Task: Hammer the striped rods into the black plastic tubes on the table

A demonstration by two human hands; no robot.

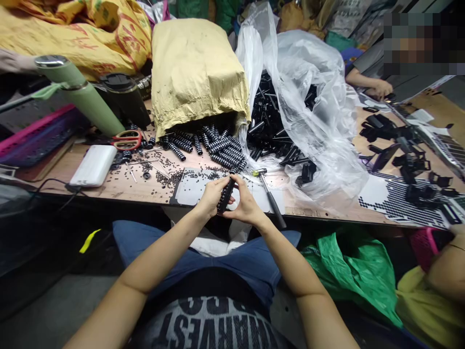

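Long wooden workbench (119, 184) across the view, cluttered. Crumpled clear plastic sheeting (319, 97) right of centre, draped over a heap of black plastic rods (269, 121). Tan paper sack (196, 68) lying on its side at centre, mouth toward the viewer, spilling black ribbed cylinders with white dots (214, 143) onto the bench. Pale green metal flask (78, 92) at left, beside a black lidded tumbler (125, 97). White flat power bank (93, 166) near the front edge, red-handled scissors (127, 139) just behind it. Small hammer (271, 196) lying right of the hands. Left hand (209, 196) and right hand (246, 203) meeting just over the front edge, both clasped on one black ribbed cylinder (225, 195), held roughly upright between fingers and thumbs. Possibly a white sheet dotted with small black pieces beneath; too small to tell. Another person's hand (379, 88) resting at far right.
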